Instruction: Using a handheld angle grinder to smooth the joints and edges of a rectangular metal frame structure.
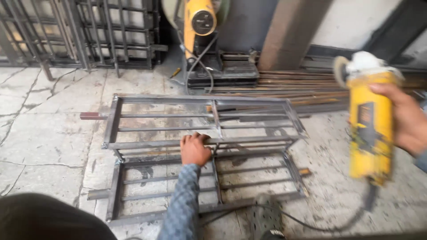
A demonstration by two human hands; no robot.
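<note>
Floor: I see a pale cracked concrete floor, stained around the work.
Frame: a welded grey steel frame with cross bars lies in front of me, tilted. Its far half is raised and its near half is down on the floor. It fills the middle of my view.
Gates: barred metal grilles stand against the back wall at upper left, well apart from the frame.
Bar stock: a pile of long rusty steel bars lies on the floor just beyond the frame's far right corner.
Chop saw: a yellow-bodied cut-off saw sits on its dark base behind the frame, top centre, its cable hanging down in front.
Grinder: a yellow angle grinder is held up at the right, above the floor and to the right of the frame, disc end pointing away from me. It is blurred. Its dark cord trails down to the floor near the frame's near edge.
Left hand: my left hand, in a checked blue sleeve, rests on the frame's middle rail, fingers curled over the bar.
Right hand: my right hand is wrapped around the grinder's body, fingers closed on it.
</note>
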